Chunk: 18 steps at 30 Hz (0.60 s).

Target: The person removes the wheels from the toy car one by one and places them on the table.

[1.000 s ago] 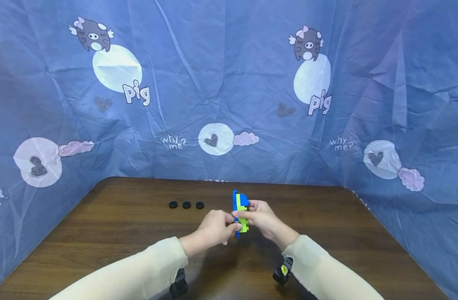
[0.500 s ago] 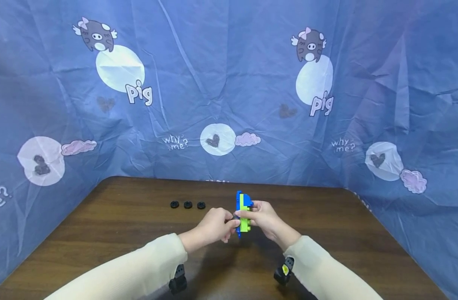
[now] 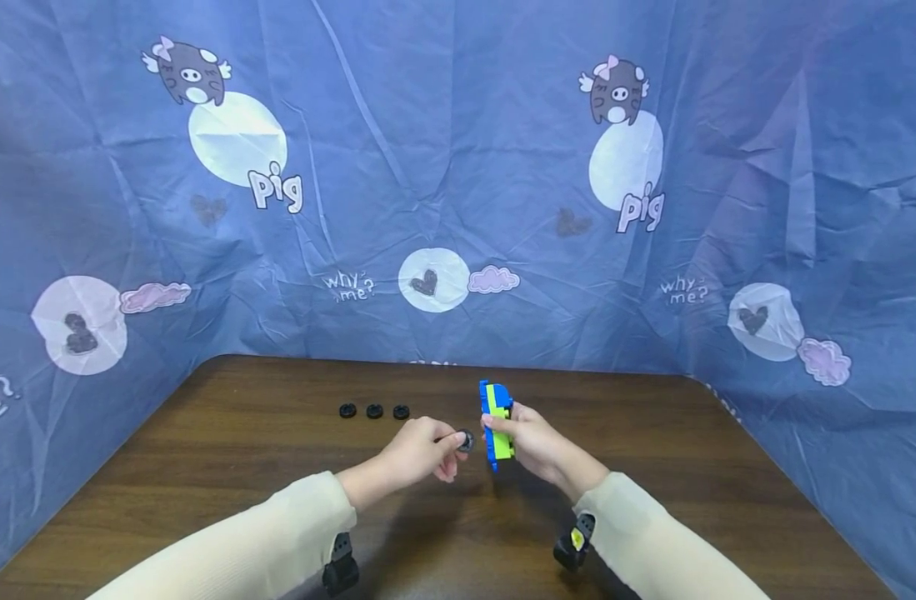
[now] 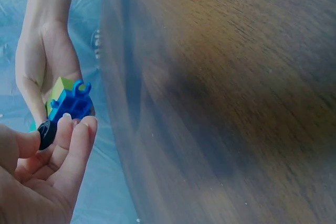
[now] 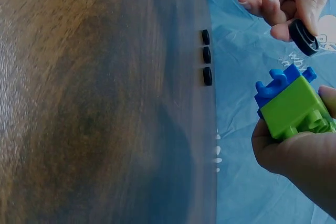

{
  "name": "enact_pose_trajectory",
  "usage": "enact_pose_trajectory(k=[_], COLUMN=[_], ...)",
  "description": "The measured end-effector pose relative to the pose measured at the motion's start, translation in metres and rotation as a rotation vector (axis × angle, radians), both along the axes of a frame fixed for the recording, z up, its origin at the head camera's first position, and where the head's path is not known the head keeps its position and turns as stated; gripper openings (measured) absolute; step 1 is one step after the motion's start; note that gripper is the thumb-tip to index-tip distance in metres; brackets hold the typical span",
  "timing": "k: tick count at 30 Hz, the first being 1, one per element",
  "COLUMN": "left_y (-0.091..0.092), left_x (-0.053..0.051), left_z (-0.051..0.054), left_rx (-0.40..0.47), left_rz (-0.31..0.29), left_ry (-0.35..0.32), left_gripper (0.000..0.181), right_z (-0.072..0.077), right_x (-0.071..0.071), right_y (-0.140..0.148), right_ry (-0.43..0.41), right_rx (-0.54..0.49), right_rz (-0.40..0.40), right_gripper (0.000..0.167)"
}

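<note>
Between thumb and fingers my left hand (image 3: 420, 450) pinches a small black toy wheel (image 3: 466, 441). My right hand (image 3: 538, 442) grips a blue and lime-green toy-brick vehicle (image 3: 498, 433), held on end above the table. In the right wrist view the vehicle's lime-green side (image 5: 294, 108) shows studs, and blue hooked clips (image 5: 278, 80) stick out of its base. The wheel (image 5: 303, 38) is a short way from those clips, not touching them. In the left wrist view the blue underside (image 4: 72, 104) shows just past the left fingertips; part of the vehicle is hidden by the right hand.
Three more black wheels (image 3: 374, 411) lie in a row on the brown wooden table (image 3: 277, 467), left of the hands and toward the back. A blue printed cloth (image 3: 427, 167) hangs behind the table and on both sides.
My left hand has drawn back leftward from the vehicle with the wheel in its fingers. The right hand has shifted slightly right with the vehicle, which now tilts a little.
</note>
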<state>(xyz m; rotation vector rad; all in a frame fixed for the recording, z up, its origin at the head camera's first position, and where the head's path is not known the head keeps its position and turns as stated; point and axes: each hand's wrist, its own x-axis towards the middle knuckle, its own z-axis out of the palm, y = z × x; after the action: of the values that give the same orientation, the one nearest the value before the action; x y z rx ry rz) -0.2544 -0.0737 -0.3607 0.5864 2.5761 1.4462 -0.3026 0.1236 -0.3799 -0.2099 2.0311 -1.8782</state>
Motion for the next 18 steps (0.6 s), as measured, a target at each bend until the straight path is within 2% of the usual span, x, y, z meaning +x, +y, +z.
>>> enact_pose_trajectory(k=[6, 13, 18], left_y=[-0.008, -0.024, -0.035], left_x=[-0.001, -0.006, -0.008], left_z=[0.002, 0.002, -0.002], left_rx=[0.067, 0.159, 0.218], left_rz=[0.045, 0.109, 0.176], left_ry=[-0.058, -0.162, -0.177], left_gripper=[0.031, 0.031, 0.026], right_z=[0.001, 0.004, 0.006], right_x=[0.000, 0.000, 0.002], right_y=[0.002, 0.008, 0.012], right_ry=[0.004, -0.003, -0.010], right_rx=[0.024, 0.000, -0.018], right_rz=[0.025, 0.078, 0.148], right_gripper=[0.044, 0.052, 0.060])
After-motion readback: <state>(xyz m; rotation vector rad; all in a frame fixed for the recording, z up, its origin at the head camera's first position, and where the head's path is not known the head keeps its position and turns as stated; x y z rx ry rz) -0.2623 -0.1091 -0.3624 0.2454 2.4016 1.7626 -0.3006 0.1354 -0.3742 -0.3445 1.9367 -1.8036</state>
